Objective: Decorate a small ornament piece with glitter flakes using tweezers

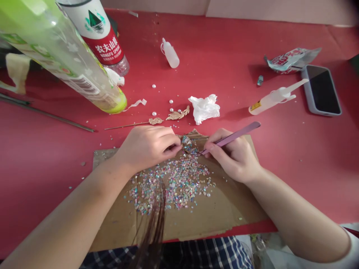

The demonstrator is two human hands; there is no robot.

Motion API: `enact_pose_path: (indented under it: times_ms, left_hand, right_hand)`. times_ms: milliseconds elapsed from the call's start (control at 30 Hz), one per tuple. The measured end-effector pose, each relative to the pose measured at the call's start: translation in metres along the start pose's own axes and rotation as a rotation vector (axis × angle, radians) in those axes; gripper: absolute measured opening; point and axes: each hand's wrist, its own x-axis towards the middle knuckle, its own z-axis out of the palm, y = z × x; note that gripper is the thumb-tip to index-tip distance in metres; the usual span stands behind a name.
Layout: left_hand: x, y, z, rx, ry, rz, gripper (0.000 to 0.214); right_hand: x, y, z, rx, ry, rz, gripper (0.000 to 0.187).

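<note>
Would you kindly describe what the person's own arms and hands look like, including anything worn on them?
The left hand and right hand are bare, without gloves, rings or watch. The left forearm and right forearm are bare too; a white sleeve shows beyond the right forearm.

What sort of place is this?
Likely a home craft table, hedged only by the tight view: a red-covered tabletop, a cardboard sheet under a heap of glittery chips, pink tweezers and a glue squeeze bottle.
</note>
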Motion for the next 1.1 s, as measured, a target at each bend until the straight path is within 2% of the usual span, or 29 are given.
enact_pose_path:
  times_ms: [167,333,533,767,1000,1100]
  left_hand:
    - [-0.001,0.0,0.001,0.002,0.005,-0.023,0.02]
    - [-0.002,-0.001,0.001,0.012,0.0,-0.074,0.021]
    - [-0.002,0.0,0.004,-0.004,0.021,-0.115,0.022]
    - [-0.002,-0.001,0.007,-0.104,0.019,-0.176,0.023]
    - [-0.002,-0.002,0.008,-0.124,0.026,-0.178,0.019]
    - [-0.002,-0.002,0.007,-0.135,0.011,-0.188,0.02]
  right_hand:
    - [-0.004,0.002,0.002,0.015,0.023,-0.035,0.016]
    - [-0.007,0.002,0.003,-0.003,-0.025,-0.042,0.007]
    - [-0.005,-0.004,0.004,-0.09,-0.077,-0.181,0.01]
    - [-0.009,-0.008,0.008,-0.091,-0.092,-0.083,0.013]
    - [-0.009,-0.01,0.007,-0.043,-0.154,-0.116,0.015]
    - [-0.01,-0.01,0.006,0.024,-0.108,-0.041,0.014]
